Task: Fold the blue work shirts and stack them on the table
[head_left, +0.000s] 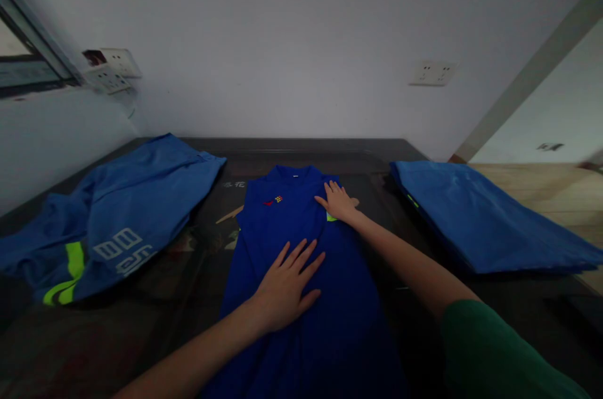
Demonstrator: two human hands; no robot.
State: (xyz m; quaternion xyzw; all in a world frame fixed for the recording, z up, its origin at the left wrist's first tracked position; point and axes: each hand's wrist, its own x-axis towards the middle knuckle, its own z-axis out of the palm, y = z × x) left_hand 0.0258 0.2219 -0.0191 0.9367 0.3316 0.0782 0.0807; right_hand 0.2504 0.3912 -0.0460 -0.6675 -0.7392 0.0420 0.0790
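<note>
A dark blue work shirt (301,235) lies lengthwise in front of me, its collar at the far end and its sides folded in. Small red and yellow emblems sit on its upper left. My left hand (289,286) rests with spread fingers on the middle of the shirt. Farther away, my right hand (339,201) presses flat on the shirt's upper right edge, fingers apart. A bit of yellow-green strip shows beneath its wrist. The lower end of the shirt runs out of view at the bottom.
The dark table (188,323) stands against a pale wall. To the left lies a loosely spread blue garment (141,198) with lettering and a yellow-green strip. Folded blue clothing (480,217) is at the right. Wall sockets (433,73) are above the table.
</note>
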